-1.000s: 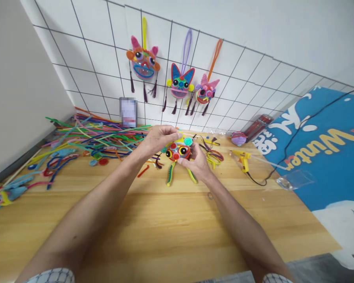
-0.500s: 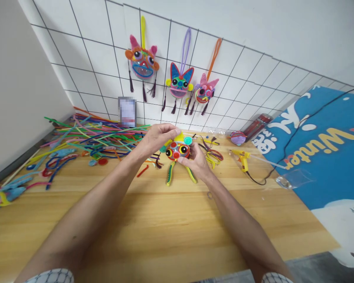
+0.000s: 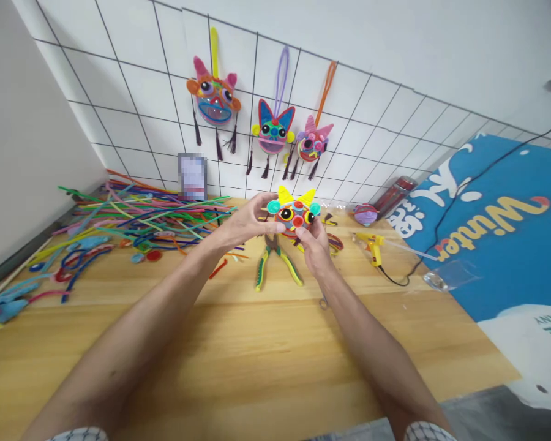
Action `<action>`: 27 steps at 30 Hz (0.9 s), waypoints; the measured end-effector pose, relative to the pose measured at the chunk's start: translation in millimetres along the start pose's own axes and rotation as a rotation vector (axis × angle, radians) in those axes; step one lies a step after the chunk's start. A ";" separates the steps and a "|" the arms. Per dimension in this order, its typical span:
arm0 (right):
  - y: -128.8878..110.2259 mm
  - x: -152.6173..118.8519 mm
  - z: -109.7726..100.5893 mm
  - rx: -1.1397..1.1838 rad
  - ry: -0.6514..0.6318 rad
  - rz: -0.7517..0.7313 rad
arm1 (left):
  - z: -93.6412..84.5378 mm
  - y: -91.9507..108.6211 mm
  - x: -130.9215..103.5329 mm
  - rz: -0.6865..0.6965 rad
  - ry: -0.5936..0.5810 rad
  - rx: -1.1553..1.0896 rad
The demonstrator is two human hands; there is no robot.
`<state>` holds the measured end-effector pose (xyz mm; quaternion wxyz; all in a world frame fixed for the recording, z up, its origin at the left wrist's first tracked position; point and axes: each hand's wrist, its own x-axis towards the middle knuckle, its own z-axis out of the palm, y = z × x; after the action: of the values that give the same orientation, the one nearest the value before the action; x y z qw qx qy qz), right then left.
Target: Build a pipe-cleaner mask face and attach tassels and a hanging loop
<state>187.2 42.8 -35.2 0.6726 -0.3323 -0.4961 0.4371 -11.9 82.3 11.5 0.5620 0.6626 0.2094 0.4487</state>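
Between both hands, a pipe-cleaner animal-face ornament (image 3: pixel 297 214) is held upright above the table, its face turned toward me. It has yellow pointed ears, turquoise coils at the sides, black-and-yellow eyes and red coils. My left hand (image 3: pixel 252 222) grips its left side, thumb at the lower front. From the lower right, my right hand (image 3: pixel 316 245) closes on it with the thumb on the front edge; its other fingers are partly hidden behind. Just below lie pliers (image 3: pixel 278 262) with green-and-yellow handles, spread apart on the wood.
Many coloured pipe cleaners (image 3: pixel 147 211) are heaped at the left. Three finished face ornaments (image 3: pixel 274 131) hang on the wall grid. To the right are a yellow glue gun (image 3: pixel 374 246) with a cord, a purple striped ball (image 3: pixel 365 214), a dark red bottle (image 3: pixel 396 197) and a clear bag (image 3: pixel 450 277).
The ornament has moved up and right and turned, so both yellow ears show. My left hand has shifted from its top to its left side. More of the pliers is visible.
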 end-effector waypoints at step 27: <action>-8.4 -8.0 9.8 -0.051 -0.115 -0.017 | 4.2 21.6 -7.4 -0.084 0.241 0.082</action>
<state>179.0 32.2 -28.1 0.6381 -0.3196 -0.5477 0.4366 -17.1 68.1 29.2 0.5234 0.6170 0.3212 0.4922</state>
